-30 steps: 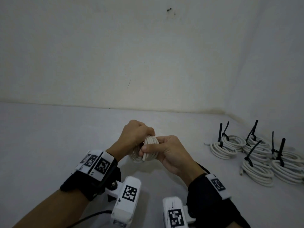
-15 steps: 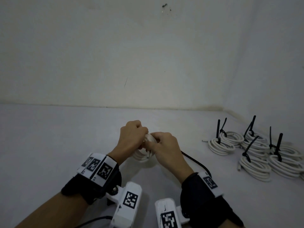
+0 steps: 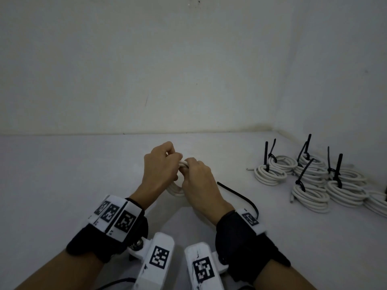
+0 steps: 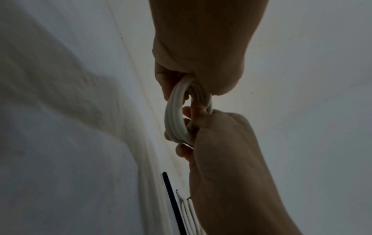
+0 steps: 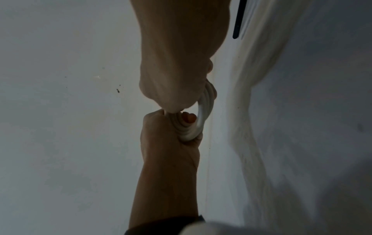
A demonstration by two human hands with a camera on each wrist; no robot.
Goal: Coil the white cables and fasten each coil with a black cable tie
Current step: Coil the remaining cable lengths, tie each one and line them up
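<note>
A small white cable coil [image 3: 181,163] is held upright just above the white table, between both hands. My left hand [image 3: 172,158] grips its left side with curled fingers. From the right, my right hand [image 3: 189,167] closes over its top. In the left wrist view the coil [image 4: 174,116] loops between the left hand [image 4: 177,85] above and the right hand [image 4: 188,125] below. The right wrist view shows the coil [image 5: 203,116] with fingers curled round it. A loose black cable tie [image 3: 237,194] lies on the table beside my right wrist.
Several tied white coils [image 3: 310,193] with black tie tails sticking up are piled at the right, near the corner of the walls. The white table [image 3: 62,174] meets a bare wall behind. Marker bands and camera housings sit on both wrists.
Both hands have carried the coil slightly away from me and closer together. The right hand has rolled over the coil's top. The loose black tie has come into sight by the right wrist.
</note>
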